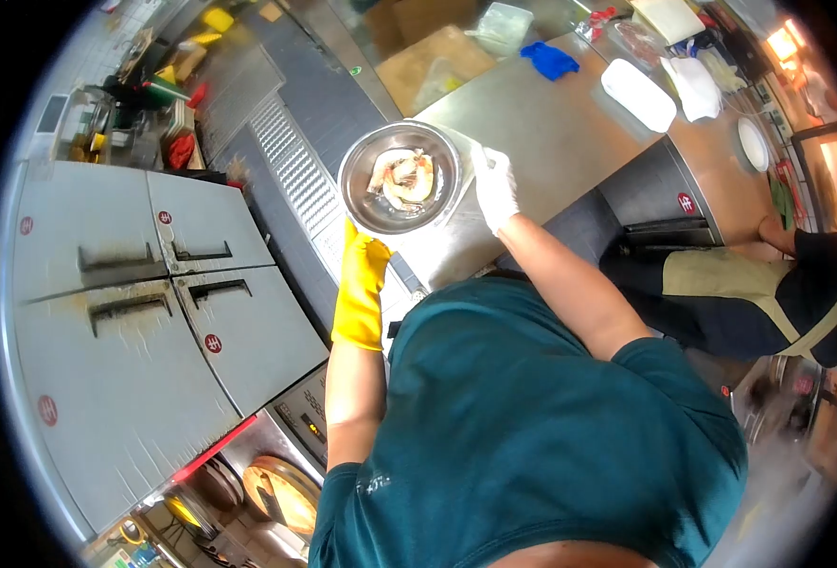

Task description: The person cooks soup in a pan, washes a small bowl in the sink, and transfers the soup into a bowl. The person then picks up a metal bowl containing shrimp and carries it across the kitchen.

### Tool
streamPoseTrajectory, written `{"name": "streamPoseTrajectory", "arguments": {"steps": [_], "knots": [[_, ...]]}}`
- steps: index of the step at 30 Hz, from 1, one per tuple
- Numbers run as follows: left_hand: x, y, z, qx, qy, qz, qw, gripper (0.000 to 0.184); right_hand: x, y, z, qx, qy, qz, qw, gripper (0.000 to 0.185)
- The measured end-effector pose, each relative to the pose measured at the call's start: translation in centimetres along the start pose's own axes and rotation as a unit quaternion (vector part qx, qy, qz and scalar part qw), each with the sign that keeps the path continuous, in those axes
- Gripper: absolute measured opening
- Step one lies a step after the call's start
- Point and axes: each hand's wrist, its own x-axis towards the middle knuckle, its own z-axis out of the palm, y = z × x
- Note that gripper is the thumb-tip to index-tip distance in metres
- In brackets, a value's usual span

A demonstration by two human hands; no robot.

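A round stainless steel bowl is held out in front of me, over the near end of a steel counter. Inside lie pale, brownish-edged pieces of food, perhaps meat or fish, with a little liquid. My left hand, in a long yellow rubber glove, grips the bowl from its near left side, its fingertips partly hidden underneath. My right hand, in a thin white glove, is closed at the edge of a pale translucent container beside and partly beneath the bowl.
The steel counter bears a blue cloth and a white tray. At left stands a four-door fridge. A floor drain grate runs beyond the bowl. Another person in an apron works at right.
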Motion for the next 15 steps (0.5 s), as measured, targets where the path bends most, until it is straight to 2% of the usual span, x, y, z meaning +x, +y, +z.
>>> {"name": "streamPoseTrajectory", "arguments": {"steps": [1,4,6,8,11,15], "knots": [[0.1,-0.4,-0.5,0.012,0.011,0.009,1.0,0.058,-0.1,0.3,-0.1,-0.003,0.015,0.095,0.995,0.053],[0.1,-0.1,-1.6,0.042,0.014,0.033,0.998,0.055,0.1,1.3,0.3,-0.002,-0.092,0.19,0.977,0.052],[0.1,-0.1,-2.1,0.059,0.009,0.047,0.997,0.055,0.9,2.5,0.6,0.068,-0.113,0.177,0.975,0.047],[0.4,-0.2,-2.9,0.03,0.02,0.023,0.999,0.055,1.1,2.5,0.8,0.129,-0.128,0.172,0.968,0.042],[0.4,0.3,-3.9,0.02,0.036,0.011,0.999,0.053,2.7,4.8,1.7,0.056,-0.106,0.088,0.989,0.035],[0.4,0.3,-3.2,0.029,0.044,0.023,0.998,0.052,4.1,5.0,0.3,0.099,-0.135,0.104,0.981,0.028]]}}
